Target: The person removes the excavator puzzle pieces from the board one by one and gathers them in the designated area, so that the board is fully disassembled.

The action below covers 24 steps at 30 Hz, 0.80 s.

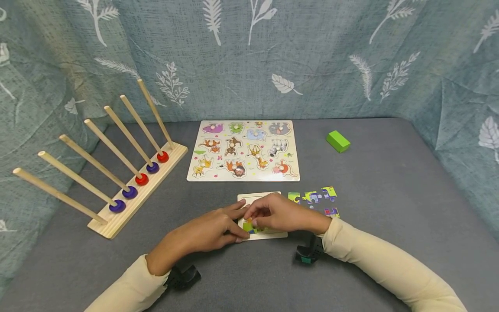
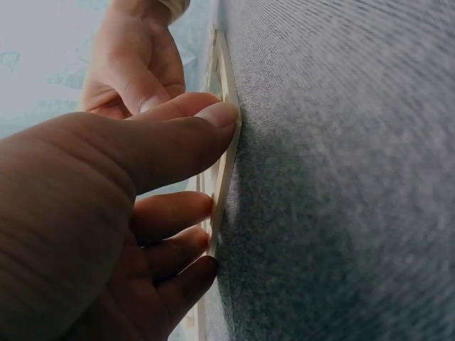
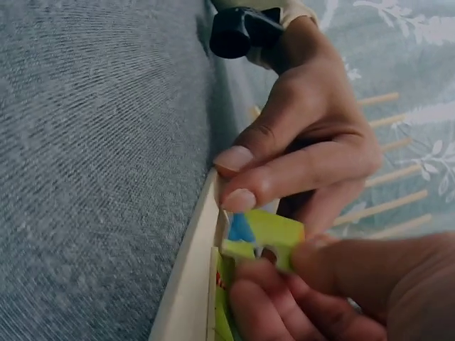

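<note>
A small wooden puzzle tray point(image 1: 273, 236) lies flat on the grey table, partly covered by both hands. My left hand point(image 1: 212, 229) rests at its left side, with fingertips pressing the tray's edge and near corner. My right hand point(image 1: 280, 212) reaches over the tray and pinches a yellow-green and blue jigsaw piece point(image 3: 277, 231) between thumb and fingers. In the right wrist view that piece looks tilted at the tray's corner, close to the left fingertips. Several loose jigsaw pieces point(image 1: 312, 197) lie right of the tray, some partly hidden by the right hand.
Behind the tray lies an animal peg puzzle board point(image 1: 243, 175). On the left stands a wooden rack point(image 1: 157, 184) with upright pegs and red and purple rings. A green block point(image 1: 338, 141) sits at the back right, before a patterned curtain point(image 1: 249, 78).
</note>
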Tool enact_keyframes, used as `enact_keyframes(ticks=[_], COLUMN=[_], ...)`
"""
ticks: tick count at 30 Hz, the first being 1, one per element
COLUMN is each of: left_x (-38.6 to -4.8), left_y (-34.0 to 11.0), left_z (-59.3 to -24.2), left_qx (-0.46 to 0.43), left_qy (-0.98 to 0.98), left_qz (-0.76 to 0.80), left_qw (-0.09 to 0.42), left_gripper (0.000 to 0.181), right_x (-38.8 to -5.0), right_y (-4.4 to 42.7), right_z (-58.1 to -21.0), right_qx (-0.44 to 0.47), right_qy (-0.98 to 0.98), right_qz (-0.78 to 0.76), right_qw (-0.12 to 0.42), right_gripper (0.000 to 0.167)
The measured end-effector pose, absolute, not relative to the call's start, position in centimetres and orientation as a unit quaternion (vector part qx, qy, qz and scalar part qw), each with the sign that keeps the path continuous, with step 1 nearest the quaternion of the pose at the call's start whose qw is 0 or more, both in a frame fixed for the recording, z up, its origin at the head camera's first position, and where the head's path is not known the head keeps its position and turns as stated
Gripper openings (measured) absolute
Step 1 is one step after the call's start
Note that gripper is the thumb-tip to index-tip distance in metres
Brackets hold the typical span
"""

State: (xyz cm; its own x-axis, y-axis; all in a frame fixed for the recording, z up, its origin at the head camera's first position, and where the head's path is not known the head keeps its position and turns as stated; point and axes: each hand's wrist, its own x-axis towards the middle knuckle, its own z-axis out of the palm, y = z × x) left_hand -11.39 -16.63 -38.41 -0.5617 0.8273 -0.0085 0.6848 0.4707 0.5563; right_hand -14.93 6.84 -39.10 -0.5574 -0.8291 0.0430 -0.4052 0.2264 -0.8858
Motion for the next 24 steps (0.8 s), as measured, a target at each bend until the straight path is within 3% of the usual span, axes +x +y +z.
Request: enact_keyframes(ticks=[8, 14, 24], left_x=[-11.4, -11.6, -12.1], left_y=[-16.4, -16.0, -15.8], left_z=[-38.1, -38.0, -37.8], left_qx=[0.431, 0.429, 0.445], left_qy=[0.859, 0.865, 0.856], left_qz=[0.229, 0.204, 0.215], left_qw=[0.153, 0.164, 0.155], left_gripper=[0.027, 0.038, 0.040], right_x=[-15.3, -15.6, -15.8], right_y=[8.2, 9.6, 11.6], right_z=[-37.9, -37.8, -37.0], right_qx=[-0.347, -0.339, -0.319], right_qy=[0.766, 0.759, 0.771], right_qz=[-0.490, -0.500, -0.492], right_qw=[0.228, 0.243, 0.248], right_gripper=[0.015, 0.017, 0.018])
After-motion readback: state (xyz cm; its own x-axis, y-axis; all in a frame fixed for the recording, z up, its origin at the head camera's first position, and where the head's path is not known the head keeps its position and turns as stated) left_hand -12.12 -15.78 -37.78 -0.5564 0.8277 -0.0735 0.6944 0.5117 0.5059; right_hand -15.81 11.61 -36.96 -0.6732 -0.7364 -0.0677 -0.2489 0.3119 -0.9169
